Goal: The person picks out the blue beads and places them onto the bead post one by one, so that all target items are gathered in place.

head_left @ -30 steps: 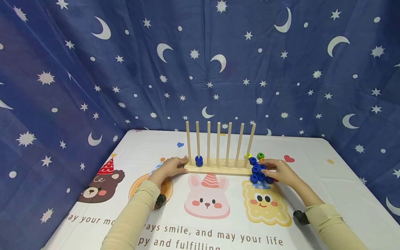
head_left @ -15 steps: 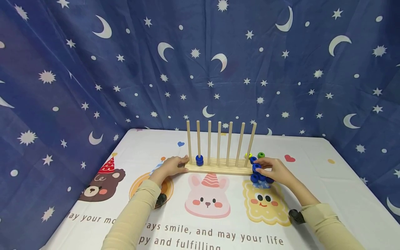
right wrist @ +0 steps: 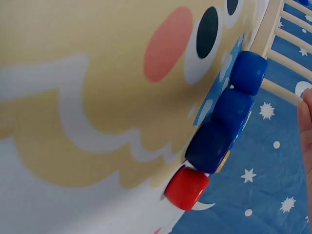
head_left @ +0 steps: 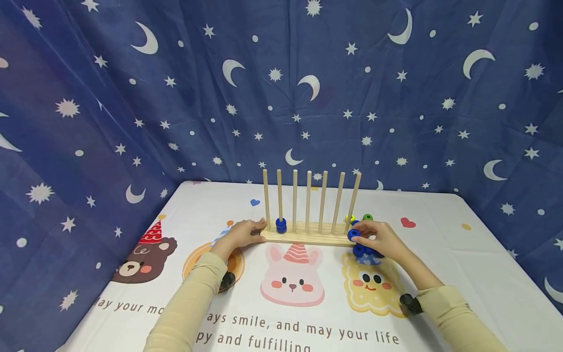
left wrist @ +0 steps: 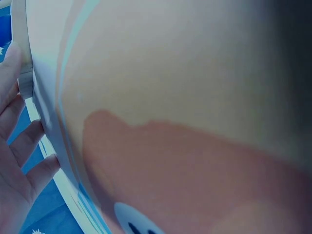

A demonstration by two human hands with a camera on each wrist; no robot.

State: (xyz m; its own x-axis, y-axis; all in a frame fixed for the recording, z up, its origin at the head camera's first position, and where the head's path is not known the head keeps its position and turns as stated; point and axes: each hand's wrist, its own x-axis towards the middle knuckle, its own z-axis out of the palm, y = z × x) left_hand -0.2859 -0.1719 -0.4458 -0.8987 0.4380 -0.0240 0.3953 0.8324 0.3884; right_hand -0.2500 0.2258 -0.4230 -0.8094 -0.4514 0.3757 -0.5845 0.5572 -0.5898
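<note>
So the left hand (head_left: pixel 239 234) has the left end of a wooden rack (head_left: pixel 303 238) gripped, thumb at the front and fingers round the back, while the other fingers look kinda spread in the left wrist view. The rack sits lengthwise on a white printed tablecloth (head_left: pixel 444 249), with seven upright pegs (head_left: pixel 308 200) in a row. Second peg from the left has a pair of blue beads (head_left: pixel 281 226) stacked at the bottom; the other pegs are bare. The right hand (head_left: pixel 378 238) is pinching one blue bead (head_left: pixel 354 235) between thumb and fingertips, right by the rack's right end, and I can't tell if that bead touches the wood. Just under that hand there's a bunch of loose blue beads (right wrist: pixel 231 109), partly hidden from the head camera, and the right wrist view shows a red bead (right wrist: pixel 187 188) at the end of their row plus a sliver of an orange one (right wrist: pixel 223 162). A yellow bead (head_left: pixel 350 218) and a green bead (head_left: pixel 367 217) sit farther back, near the last peg. Cloth's got a bunny print (head_left: pixel 292 291) and a biscuit print (head_left: pixel 371 296), and behind it all hangs a blue moon-and-star curtain (head_left: pixel 334 127).
</note>
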